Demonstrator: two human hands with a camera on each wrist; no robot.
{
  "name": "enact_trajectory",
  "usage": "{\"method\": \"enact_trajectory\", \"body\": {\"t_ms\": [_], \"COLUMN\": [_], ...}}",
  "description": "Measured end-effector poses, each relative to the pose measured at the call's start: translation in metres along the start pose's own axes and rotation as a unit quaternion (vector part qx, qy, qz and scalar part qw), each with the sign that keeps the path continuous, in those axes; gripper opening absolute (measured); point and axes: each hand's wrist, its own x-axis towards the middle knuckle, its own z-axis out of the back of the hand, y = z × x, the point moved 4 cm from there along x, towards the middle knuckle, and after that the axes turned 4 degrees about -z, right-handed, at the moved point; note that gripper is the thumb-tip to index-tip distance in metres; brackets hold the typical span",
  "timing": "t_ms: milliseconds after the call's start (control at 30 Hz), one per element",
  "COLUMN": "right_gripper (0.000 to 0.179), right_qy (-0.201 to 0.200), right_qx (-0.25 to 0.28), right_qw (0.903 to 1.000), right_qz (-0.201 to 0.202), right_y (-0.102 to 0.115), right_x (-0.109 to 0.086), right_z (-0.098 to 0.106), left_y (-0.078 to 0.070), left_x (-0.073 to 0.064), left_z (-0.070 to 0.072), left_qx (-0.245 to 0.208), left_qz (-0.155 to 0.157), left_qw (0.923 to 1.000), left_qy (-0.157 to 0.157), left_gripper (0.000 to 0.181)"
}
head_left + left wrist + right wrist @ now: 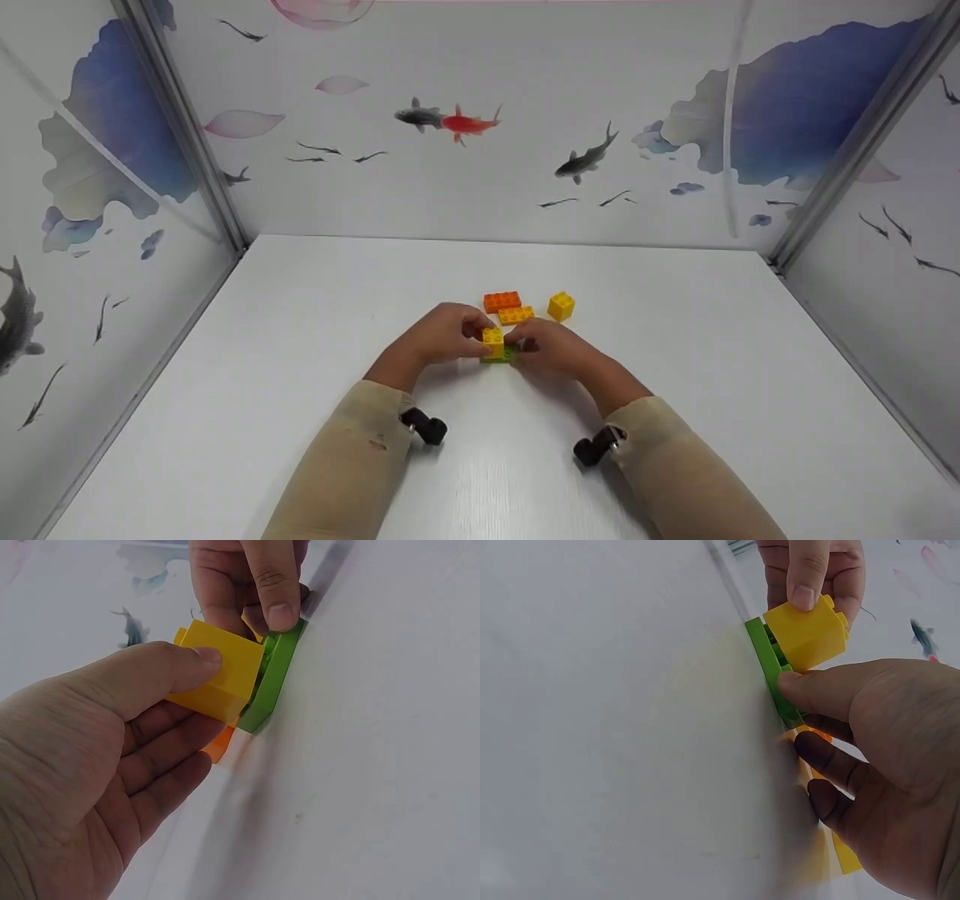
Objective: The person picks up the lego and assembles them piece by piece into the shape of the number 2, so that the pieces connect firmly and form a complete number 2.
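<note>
A tall yellow toy building block (pixel 236 675) is pinched between the thumb and fingers of my left hand (pixel 450 335). It stands over the left end of a flat green building brick (pixel 766 664) on the white table, tilted slightly against the studs in the right wrist view. My right hand (pixel 553 347) grips the green brick's other end, its thumb on the near side; the index fingertip is partly hidden behind the brick. A few bare green studs show between the yellow block and the right thumb.
Just beyond the hands lie an orange brick (pixel 501 302) and a yellow-orange flat brick (pixel 515 315). Another tall yellow block (pixel 561 306) stands to their right. White walls (pixel 480 187) printed with fish border the table (pixel 360 277) at the back and both sides.
</note>
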Motion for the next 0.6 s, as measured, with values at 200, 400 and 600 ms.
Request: {"method": "enact_trajectory", "body": {"t_ms": [200, 400, 600], "right_gripper": [0.029, 0.033, 0.032], "right_qy": [0.001, -0.016, -0.046], "right_qx": [-0.001, 0.021, 0.04], "right_qw": [1.0, 0.9996, 0.998], "right_qz": [-0.002, -0.002, 0.014], "right_y": [-0.0013, 0.0002, 0.0072], "right_x": [0.0011, -0.0011, -0.0053], "right_z": [0.0, 0.0049, 0.0095], "left_y": [-0.0003, -0.0001, 0.0007], "left_x": [0.0015, 0.0017, 0.0009], "left_z": [-0.0012, -0.0012, -0.0015], "left_qx": [-0.001, 0.003, -0.001], "left_qz": [0.002, -0.004, -0.012], "left_qw": [1.0, 1.0, 0.9999], "left_qy": [0.005, 0.008, 0.007], "left_gripper": [0.025, 0.029, 0.032]}}
